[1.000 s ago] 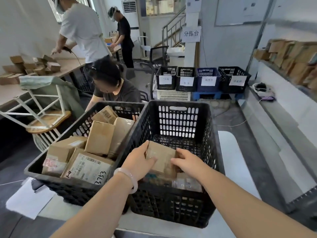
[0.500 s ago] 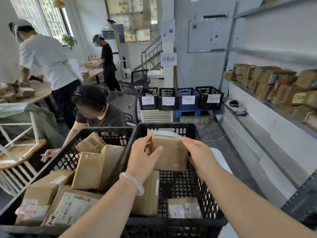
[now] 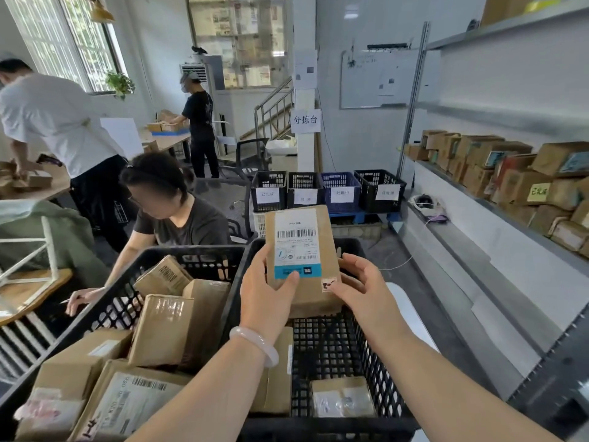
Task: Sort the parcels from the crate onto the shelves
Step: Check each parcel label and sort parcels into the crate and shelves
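Raised label-up, the flat cardboard parcel is gripped by left hand and right hand over the lattice crate.

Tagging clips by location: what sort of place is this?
Probably a parcel sorting room: the barcoded parcel held up, a shelf stacked with boxes, and a row of labelled bins.

A white sign on the pillar reads 分拣台; beneath it, paper labels read 已完成 on the first black bin, 异常 on the second black bin, 处理中 on the blue bin and 待处理 on the last black bin. A yellow tag on a shelf box says 已完成; the raised parcel carries a barcoded shipping label, print too small to read.
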The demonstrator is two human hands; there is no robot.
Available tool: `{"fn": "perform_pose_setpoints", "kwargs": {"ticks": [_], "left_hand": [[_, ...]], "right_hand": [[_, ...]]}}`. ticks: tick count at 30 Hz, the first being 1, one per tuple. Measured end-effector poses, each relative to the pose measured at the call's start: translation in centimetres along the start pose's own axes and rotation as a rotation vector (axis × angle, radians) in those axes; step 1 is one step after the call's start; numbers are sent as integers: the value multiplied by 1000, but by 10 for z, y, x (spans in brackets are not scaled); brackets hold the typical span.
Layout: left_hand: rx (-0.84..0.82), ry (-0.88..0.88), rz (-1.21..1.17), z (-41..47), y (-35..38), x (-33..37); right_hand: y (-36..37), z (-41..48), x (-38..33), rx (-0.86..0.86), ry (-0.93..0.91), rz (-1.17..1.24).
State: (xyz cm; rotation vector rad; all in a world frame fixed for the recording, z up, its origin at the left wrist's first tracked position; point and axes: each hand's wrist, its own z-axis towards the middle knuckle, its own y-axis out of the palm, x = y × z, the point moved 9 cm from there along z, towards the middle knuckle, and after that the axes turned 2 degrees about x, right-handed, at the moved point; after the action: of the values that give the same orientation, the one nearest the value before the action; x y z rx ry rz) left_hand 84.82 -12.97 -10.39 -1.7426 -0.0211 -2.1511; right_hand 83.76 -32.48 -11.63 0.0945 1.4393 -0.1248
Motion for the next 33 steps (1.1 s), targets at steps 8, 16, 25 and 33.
{"fn": "perform_pose_setpoints", "kwargs": {"ticks": [8,16,25,33], "left_hand": [[-20,-70,25,-1,2,-15],[-73,-267,-313,-6,16,-28],[-58,-371,-483,-12,26,-33],[-214,151,536,16,0,0]], "right_hand": [[3,-2,-11,-52,-50,-159],[13,1,-20,-124,-100,-189],[10,7,19,-39,201,24],[-16,24,-4,-81,100,-268]]}}
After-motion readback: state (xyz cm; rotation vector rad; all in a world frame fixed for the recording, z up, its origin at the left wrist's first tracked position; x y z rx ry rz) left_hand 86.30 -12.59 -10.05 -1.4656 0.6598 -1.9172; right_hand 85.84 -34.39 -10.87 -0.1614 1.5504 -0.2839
